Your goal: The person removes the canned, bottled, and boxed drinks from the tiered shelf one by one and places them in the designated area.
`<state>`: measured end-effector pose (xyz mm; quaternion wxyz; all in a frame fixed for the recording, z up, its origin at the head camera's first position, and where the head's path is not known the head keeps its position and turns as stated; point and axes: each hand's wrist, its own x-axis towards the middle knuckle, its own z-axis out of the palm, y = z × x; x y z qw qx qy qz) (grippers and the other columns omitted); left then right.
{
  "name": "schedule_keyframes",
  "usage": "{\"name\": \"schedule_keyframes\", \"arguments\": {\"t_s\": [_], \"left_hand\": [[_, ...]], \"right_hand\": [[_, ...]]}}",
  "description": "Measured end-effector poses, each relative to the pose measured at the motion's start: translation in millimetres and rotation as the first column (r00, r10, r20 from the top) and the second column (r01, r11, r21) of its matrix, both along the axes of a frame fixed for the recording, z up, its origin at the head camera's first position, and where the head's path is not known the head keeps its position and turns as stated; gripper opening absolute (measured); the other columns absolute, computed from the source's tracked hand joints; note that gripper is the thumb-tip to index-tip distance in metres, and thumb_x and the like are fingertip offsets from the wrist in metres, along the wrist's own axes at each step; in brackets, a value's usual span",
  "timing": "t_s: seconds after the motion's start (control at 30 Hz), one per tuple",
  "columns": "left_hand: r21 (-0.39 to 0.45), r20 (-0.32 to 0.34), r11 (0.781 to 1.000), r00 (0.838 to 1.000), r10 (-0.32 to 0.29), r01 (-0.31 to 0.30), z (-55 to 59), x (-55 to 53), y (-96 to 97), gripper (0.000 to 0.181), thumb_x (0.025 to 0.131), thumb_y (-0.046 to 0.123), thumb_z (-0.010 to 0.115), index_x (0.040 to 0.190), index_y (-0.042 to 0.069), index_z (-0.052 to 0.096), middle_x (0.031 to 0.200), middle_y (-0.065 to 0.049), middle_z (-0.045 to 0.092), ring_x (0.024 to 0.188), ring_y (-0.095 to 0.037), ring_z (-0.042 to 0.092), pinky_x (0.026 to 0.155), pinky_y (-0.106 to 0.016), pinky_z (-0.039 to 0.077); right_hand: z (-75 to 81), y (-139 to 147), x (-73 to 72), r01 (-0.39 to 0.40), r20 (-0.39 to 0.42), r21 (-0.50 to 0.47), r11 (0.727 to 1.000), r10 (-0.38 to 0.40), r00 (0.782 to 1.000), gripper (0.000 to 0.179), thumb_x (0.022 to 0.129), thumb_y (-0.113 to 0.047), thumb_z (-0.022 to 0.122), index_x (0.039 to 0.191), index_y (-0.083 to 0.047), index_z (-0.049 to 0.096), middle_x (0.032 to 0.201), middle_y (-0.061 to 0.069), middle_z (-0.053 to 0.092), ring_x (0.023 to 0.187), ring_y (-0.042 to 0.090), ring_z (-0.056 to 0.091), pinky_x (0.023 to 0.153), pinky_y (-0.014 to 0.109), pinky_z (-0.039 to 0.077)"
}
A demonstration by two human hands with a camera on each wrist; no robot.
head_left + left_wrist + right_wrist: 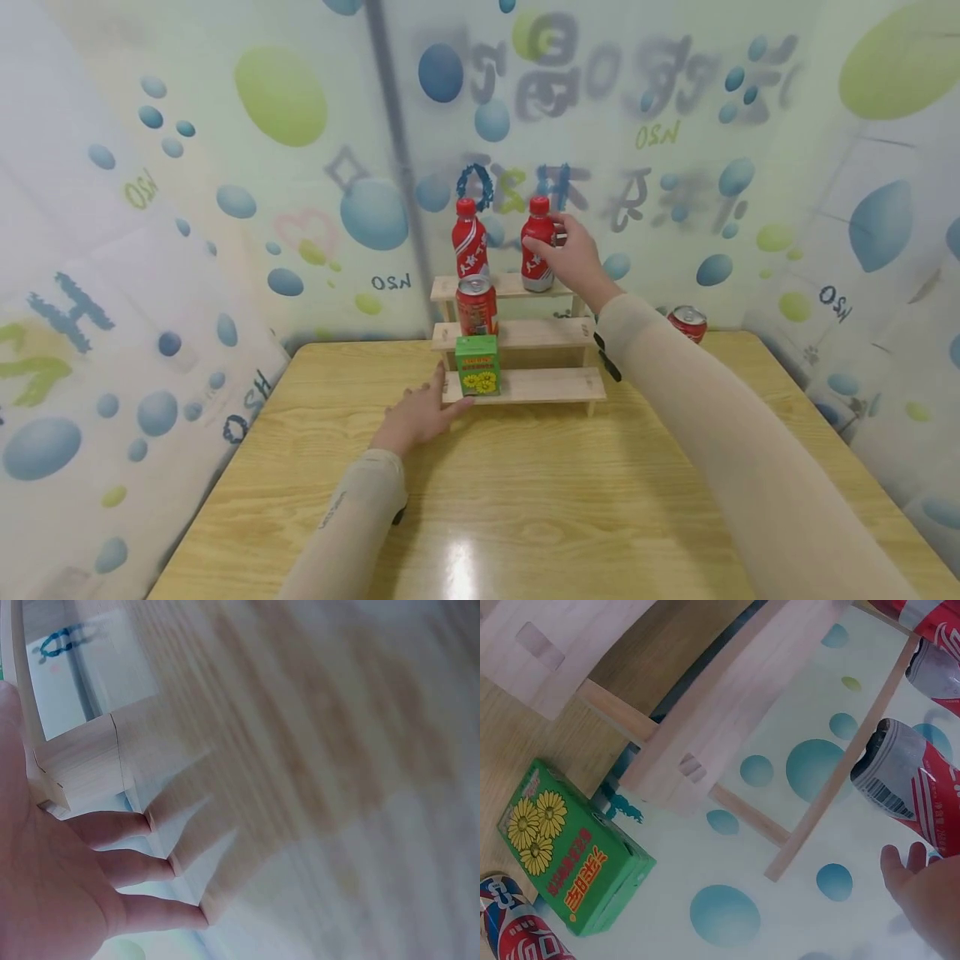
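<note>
A red plastic bottle (537,246) with a grey base stands upright at the right end of a three-tier wooden stand (543,385). My right hand (573,254) grips it from the right, thumb in front; whether its base touches the top shelf I cannot tell. At the stand's lower left corner, my left hand (420,415) lays its thumb along the bottom shelf's front. The straight fingers (131,866) of that hand touch the tabletop. A matching red bottle (470,242), a red can (477,307) and a green box with yellow flowers (478,367) occupy the left ends of the tiers.
On the table (525,492), right of the stand, another red can (687,323) shows behind the right sleeve. A second green flowered box (576,847) appears beside a can (517,922) in the right wrist view. Patterned curtains (300,208) surround the table.
</note>
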<state>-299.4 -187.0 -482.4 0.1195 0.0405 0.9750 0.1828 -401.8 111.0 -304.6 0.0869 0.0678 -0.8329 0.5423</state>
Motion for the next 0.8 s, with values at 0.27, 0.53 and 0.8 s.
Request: {"name": "schedule_keyframes", "arguments": {"t_s": [0.27,0.53,0.8], "left_hand": [[-0.002,0.006,1.0,1.0,0.0,0.001,-0.3,-0.5,-1.7,0.12,0.084,0.102,0.025,0.173,0.026,-0.001,0.174,-0.023,0.03,0.157,-0.06,0.027,0.116,-0.089,0.021],[-0.008,0.015,1.0,1.0,0.006,-0.006,-1.2,-0.6,-1.2,0.121,0.083,0.103,0.025,0.173,0.027,-0.002,0.174,-0.022,0.029,0.157,-0.059,0.027,0.117,-0.088,0.02],[-0.006,0.016,1.0,1.0,0.014,-0.013,-3.3,-1.3,-0.1,0.122,0.081,0.104,0.024,0.173,0.029,-0.001,0.175,-0.021,0.029,0.157,-0.059,0.026,0.118,-0.087,0.021]], "right_hand": [[-5.8,-2.2,-4.7,-0.001,0.006,-0.027,1.0,0.001,1.0,0.075,0.102,-0.043,0.072,0.164,-0.021,0.036,0.161,0.011,0.051,0.141,0.03,0.054,0.118,0.052,0.051],[-9.5,-2.8,-3.5,0.011,0.004,-0.016,1.0,-0.011,1.0,0.076,0.103,-0.043,0.07,0.166,-0.021,0.032,0.165,0.01,0.047,0.148,0.031,0.05,0.122,0.052,0.049],[-8.1,-3.7,-0.8,0.018,-0.003,-0.011,1.0,-0.018,1.0,0.073,0.105,-0.039,0.069,0.164,-0.018,0.033,0.164,0.012,0.047,0.147,0.032,0.05,0.121,0.053,0.049]]}}
